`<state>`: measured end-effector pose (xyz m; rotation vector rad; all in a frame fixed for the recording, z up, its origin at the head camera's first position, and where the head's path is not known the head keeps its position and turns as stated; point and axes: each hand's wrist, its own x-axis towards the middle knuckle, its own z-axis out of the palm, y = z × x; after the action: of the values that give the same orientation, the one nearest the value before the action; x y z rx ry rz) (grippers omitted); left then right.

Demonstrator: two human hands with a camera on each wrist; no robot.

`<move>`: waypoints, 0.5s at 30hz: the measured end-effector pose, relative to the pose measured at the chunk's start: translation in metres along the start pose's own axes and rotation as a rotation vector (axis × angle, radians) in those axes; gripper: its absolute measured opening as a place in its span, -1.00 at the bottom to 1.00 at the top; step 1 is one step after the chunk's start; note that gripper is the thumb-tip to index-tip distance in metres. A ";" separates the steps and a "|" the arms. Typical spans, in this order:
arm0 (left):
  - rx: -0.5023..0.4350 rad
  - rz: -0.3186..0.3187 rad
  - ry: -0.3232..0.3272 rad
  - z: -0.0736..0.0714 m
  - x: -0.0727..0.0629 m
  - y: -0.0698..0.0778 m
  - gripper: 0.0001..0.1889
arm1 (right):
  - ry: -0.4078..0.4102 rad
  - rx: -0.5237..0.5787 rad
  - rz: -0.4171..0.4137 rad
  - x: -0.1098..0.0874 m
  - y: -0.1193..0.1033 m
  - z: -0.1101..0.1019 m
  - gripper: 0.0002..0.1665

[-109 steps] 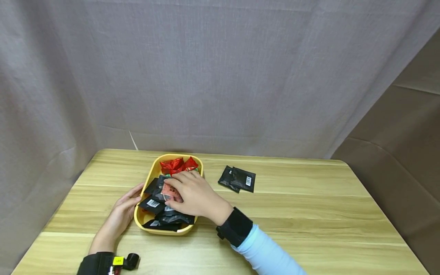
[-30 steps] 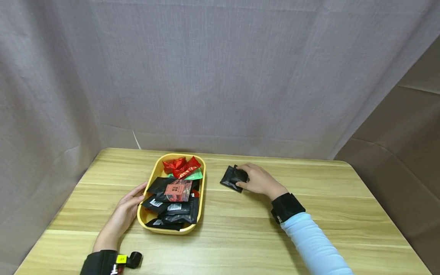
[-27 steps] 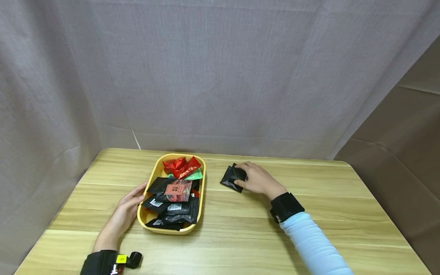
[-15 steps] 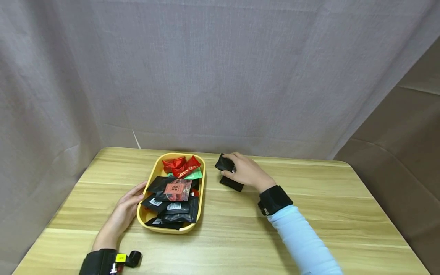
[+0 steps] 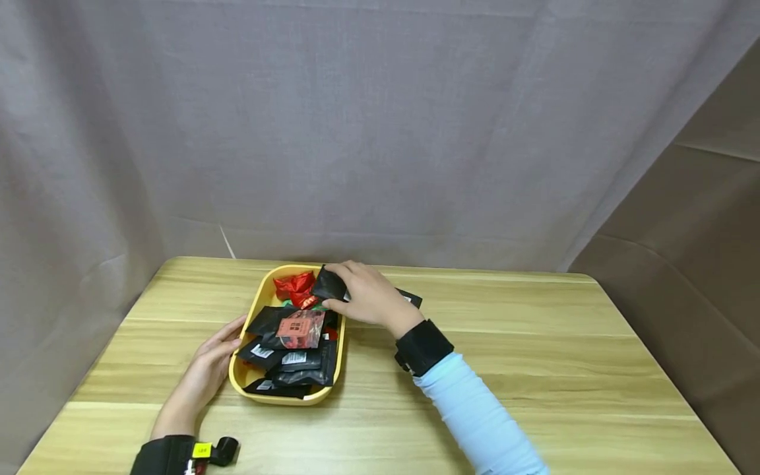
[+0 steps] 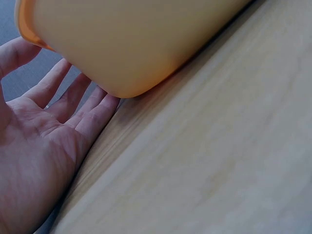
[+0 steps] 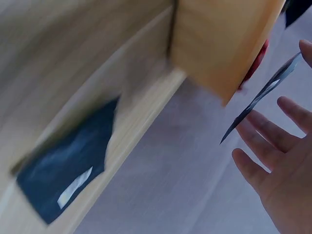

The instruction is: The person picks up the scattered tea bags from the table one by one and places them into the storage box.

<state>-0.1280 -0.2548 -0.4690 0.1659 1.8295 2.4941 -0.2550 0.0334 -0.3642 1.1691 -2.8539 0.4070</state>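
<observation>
A yellow plastic container (image 5: 239, 381) holds several black packets (image 5: 297, 359), red-wrapped pieces (image 5: 292, 286) and a black packet with a pink label (image 5: 299, 328). Above its far right rim, my right hand (image 5: 371, 295) pinches a flat black packet (image 5: 330, 284) between thumb and fingers; the right wrist view shows this packet (image 7: 261, 97) edge-on. My left hand (image 5: 204, 369) rests against the container's left side, and in the left wrist view its fingers (image 6: 78, 97) reach fairly straight to the container wall (image 6: 117, 44).
Another black packet (image 5: 411, 298) with a white barcode label lies on the wooden table (image 5: 505, 356), partly hidden behind my right hand. It shows fully in the right wrist view. A grey curtain (image 5: 380, 132) hangs behind the table.
Earlier my right hand was in the container at the pink-labelled packet. Later it picked a black packet off the table's pair and moved left over the container's rim. The left hand stayed put.
</observation>
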 end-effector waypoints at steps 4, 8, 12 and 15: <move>-0.004 -0.005 -0.001 -0.001 -0.001 0.000 -0.54 | -0.003 -0.013 -0.030 0.008 -0.021 0.006 -0.13; -0.005 -0.006 -0.001 -0.001 -0.001 0.000 -0.55 | -0.010 0.018 -0.051 0.014 -0.037 0.012 -0.12; 0.003 -0.001 -0.004 0.001 0.000 0.000 -0.51 | -0.018 0.033 -0.066 0.017 -0.048 0.016 -0.12; 0.007 0.003 -0.010 0.001 0.000 0.000 -0.48 | -0.035 0.018 -0.066 0.018 -0.051 0.017 -0.13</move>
<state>-0.1281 -0.2535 -0.4683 0.1819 1.8358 2.4846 -0.2308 -0.0184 -0.3671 1.2826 -2.8373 0.4140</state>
